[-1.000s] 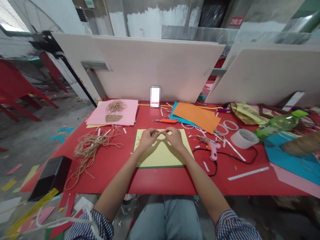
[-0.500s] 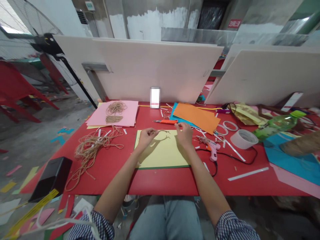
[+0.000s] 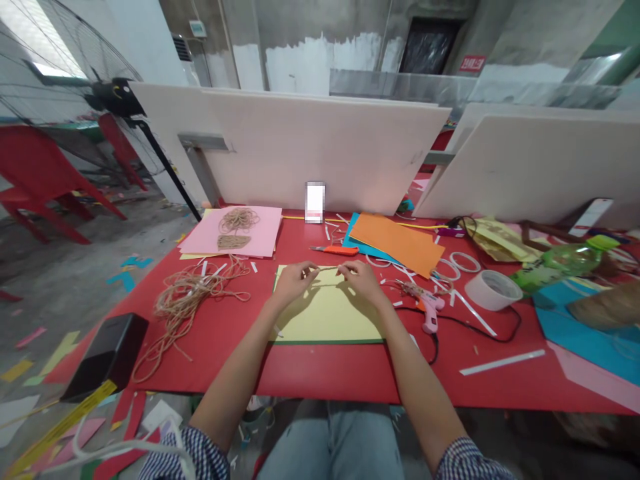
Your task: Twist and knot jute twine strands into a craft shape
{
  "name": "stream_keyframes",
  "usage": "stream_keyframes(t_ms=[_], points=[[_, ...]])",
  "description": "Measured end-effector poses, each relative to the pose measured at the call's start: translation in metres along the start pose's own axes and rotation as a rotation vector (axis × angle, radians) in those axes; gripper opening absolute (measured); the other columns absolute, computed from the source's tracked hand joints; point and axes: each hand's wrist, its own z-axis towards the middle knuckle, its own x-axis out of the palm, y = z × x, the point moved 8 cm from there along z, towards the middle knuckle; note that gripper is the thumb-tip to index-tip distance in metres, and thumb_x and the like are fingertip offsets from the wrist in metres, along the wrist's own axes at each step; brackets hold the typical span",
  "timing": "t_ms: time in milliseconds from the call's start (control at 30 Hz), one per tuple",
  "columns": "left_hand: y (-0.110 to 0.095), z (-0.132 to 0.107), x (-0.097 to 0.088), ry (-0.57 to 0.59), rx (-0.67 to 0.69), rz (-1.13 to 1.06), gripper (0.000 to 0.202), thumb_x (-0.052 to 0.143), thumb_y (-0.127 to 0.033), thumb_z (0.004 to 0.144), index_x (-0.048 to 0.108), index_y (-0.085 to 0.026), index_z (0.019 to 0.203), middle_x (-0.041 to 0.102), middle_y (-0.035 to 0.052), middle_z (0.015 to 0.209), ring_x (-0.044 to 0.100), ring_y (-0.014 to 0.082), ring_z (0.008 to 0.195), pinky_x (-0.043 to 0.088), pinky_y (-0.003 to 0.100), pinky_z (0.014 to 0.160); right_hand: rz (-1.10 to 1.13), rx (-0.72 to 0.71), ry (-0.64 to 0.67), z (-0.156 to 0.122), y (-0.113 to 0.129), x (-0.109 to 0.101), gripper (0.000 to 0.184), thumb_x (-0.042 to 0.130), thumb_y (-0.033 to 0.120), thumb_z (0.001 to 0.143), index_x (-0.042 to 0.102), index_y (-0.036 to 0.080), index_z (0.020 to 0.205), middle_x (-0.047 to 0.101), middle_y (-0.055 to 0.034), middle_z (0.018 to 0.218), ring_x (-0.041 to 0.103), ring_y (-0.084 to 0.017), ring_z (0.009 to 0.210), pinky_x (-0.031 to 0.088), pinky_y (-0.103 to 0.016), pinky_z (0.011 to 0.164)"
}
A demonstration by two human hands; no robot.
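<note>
Fingers (image 3: pixel 309 268) of the left hand (image 3: pixel 293 283) and the right hand (image 3: pixel 364 281) are pinched on one short twine strand (image 3: pixel 329 269), a hand at either end, and it spans the gap between them over the far part of one yellow sheet (image 3: pixel 327 317). It looks thin, brown and close to straight; its finer texture is too small to make out. Green shows along the near edge of the yellow sheet, which lies on the red table (image 3: pixel 320 377). To the left are three lots of twine: one loose tangle (image 3: pixel 187 293) on the table, and one round coil (image 3: pixel 240 219) and one flat bundle (image 3: pixel 234 241) on a pink sheet (image 3: pixel 267 230). Just beyond the yellow sheet lies one orange-handled knife (image 3: pixel 340 251), and past that stands one upright phone (image 3: pixel 315 203). On the right, one orange sheet (image 3: pixel 397 241) overlaps one blue sheet (image 3: pixel 361 247); nearer is one pink glue gun (image 3: pixel 430 308), with two white rings (image 3: pixel 465 261), one white tape roll (image 3: pixel 487 295) and one green bottle (image 3: pixel 565 263) farther right. One black box (image 3: pixel 107 353) sits at the table's left edge.
</note>
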Motion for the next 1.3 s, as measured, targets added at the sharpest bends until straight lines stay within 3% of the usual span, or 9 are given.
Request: stream_keyframes(t_ms=[133,400,600,733,833,933,1133,1233,1300], points=[[0.009,0.001,-0.007,-0.002,-0.014,0.070,0.033,0.055,-0.044,0.087,0.075,-0.019,0.081,0.071,0.0056,0.071,0.058,0.0168,0.064,0.036,0.025,0.060,0.022,0.058,-0.047,0.002,-0.019,-0.013,0.040,0.049,0.050,0.087,0.066,0.021,0.065,0.062,-0.0018,0.061,0.053,-0.017,0.062,0.036,-0.029,0.062],[0.020,0.003,-0.017,-0.060,-0.023,-0.032,0.033,0.047,-0.034,0.091,0.072,-0.016,0.080,0.070,0.0042,0.073,0.057,0.0157,0.068,0.038,0.025,0.065,0.249,0.164,-0.238,0.004,-0.039,-0.031,0.055,0.049,0.073,0.079,0.047,0.023,0.055,0.050,0.0005,0.057,0.047,-0.016,0.058,0.036,-0.029,0.058],[0.020,0.004,-0.015,-0.066,-0.007,0.025,0.023,0.054,-0.027,0.088,0.073,-0.017,0.083,0.073,0.0087,0.088,0.061,0.0183,0.077,0.042,0.026,0.072,0.437,0.218,-0.365,0.001,-0.045,-0.035,0.052,0.057,0.071,0.078,0.051,0.024,0.056,0.044,0.0020,0.053,0.041,-0.014,0.054,0.037,-0.029,0.054],[0.019,0.002,-0.012,-0.051,-0.043,0.066,0.025,0.053,-0.030,0.088,0.072,-0.018,0.075,0.072,0.0087,0.080,0.061,0.0196,0.074,0.041,0.027,0.069,0.587,0.291,-0.408,-0.003,-0.050,-0.033,0.047,0.062,0.062,0.077,0.050,0.024,0.055,0.044,0.0033,0.051,0.042,-0.013,0.051,0.039,-0.028,0.053],[0.020,0.002,-0.010,-0.018,-0.077,-0.029,0.032,0.052,-0.036,0.088,0.067,-0.018,0.067,0.066,0.0053,0.065,0.058,0.0183,0.066,0.039,0.027,0.064,0.784,0.385,-0.389,-0.005,-0.056,-0.026,0.043,0.064,0.059,0.078,0.047,0.024,0.058,0.042,0.0044,0.049,0.046,-0.013,0.051,0.039,-0.027,0.052],[0.018,0.003,-0.008,0.048,-0.081,-0.268,0.044,0.052,-0.055,0.086,0.061,-0.018,0.062,0.056,0.0015,0.056,0.052,0.0157,0.059,0.038,0.026,0.058,0.943,0.447,-0.335,-0.004,-0.060,-0.022,0.043,0.067,0.056,0.077,0.044,0.025,0.059,0.035,0.0060,0.046,0.049,-0.014,0.051,0.040,-0.026,0.050],[-0.001,0.002,-0.007,0.117,-0.011,-0.563,0.064,0.057,-0.080,0.072,0.058,-0.017,0.061,0.055,0.0015,0.060,0.049,0.0138,0.062,0.041,0.026,0.062,1.072,0.437,-0.271,-0.001,-0.061,-0.024,0.043,0.064,0.050,0.082,0.039,0.025,0.060,0.025,0.0071,0.045,0.055,-0.017,0.057,0.041,-0.025,0.051],[-0.007,-0.002,0.003,0.172,-0.018,-0.607,0.066,0.059,-0.081,0.069,0.064,-0.016,0.066,0.060,0.0039,0.064,0.053,0.0149,0.066,0.043,0.026,0.065,1.033,0.371,-0.271,0.000,-0.055,-0.026,0.044,0.059,0.057,0.084,0.039,0.025,0.061,0.033,0.0045,0.047,0.062,-0.020,0.069,0.045,-0.026,0.055],[-0.012,-0.005,0.012,0.221,-0.025,-0.638,0.063,0.062,-0.077,0.071,0.070,-0.015,0.075,0.066,0.0061,0.072,0.056,0.0156,0.069,0.043,0.026,0.066,1.005,0.346,-0.272,0.000,-0.048,-0.024,0.042,0.053,0.062,0.085,0.046,0.025,0.066,0.050,0.0000,0.057,0.065,-0.022,0.079,0.048,-0.029,0.059]])
